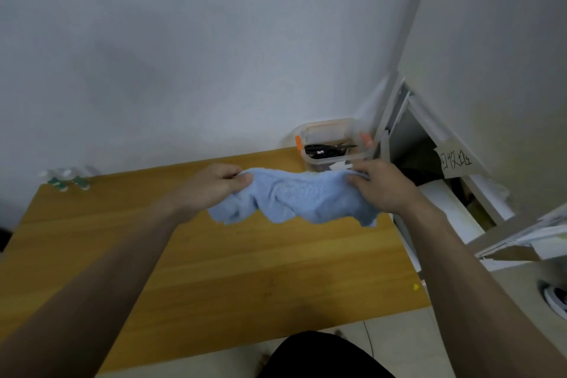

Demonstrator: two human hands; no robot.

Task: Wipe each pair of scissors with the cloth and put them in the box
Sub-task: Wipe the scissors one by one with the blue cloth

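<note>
Cloth (pixel 302 198) stretched above the counter (pixel 245 270), the left hand (pixel 211 186) and right hand (pixel 379 186) each pinching an upper corner with curled fingers, probably to spread it. Scissors (pixel 328 149) lie inside the open box (pixel 333 159) at the far corner, apparently already wiped.

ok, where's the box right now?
Head view: the clear box sits at the table's far right corner by the wall, just beyond the right hand, dark scissors inside.
</note>
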